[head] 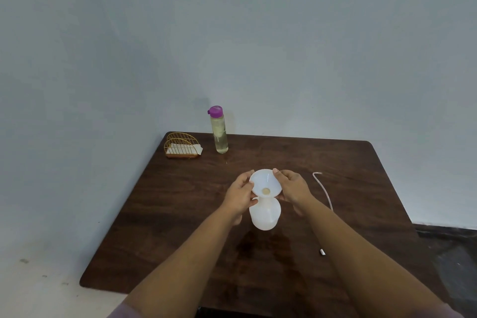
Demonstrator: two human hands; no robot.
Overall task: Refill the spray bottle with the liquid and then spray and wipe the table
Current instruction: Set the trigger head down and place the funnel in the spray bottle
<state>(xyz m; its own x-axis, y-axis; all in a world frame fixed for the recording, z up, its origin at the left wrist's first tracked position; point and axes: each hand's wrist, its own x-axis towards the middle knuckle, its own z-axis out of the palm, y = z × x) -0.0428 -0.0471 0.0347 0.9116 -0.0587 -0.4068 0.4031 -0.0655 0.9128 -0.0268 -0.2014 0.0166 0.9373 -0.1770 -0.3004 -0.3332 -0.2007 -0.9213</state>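
At the middle of the frame the white bottle [264,215] with the funnel [265,183] on top blocks the way, and the left hand [240,195] and right hand [293,187] hold the funnel from both sides. Right of them a thin tube [324,195] lies across the table [160,227]. In the upper left of the table stand the napkin holder [182,146] and the purple-capped bottle [219,130], close together. The lower left and far right of the table are free.

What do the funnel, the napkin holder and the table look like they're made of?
Funnel: likely plastic, milky white, translucent and smooth. Napkin holder: thin gold-coloured wire, probably metal, on a brown base. Table: dark brown with wood grain, either wood or laminate.
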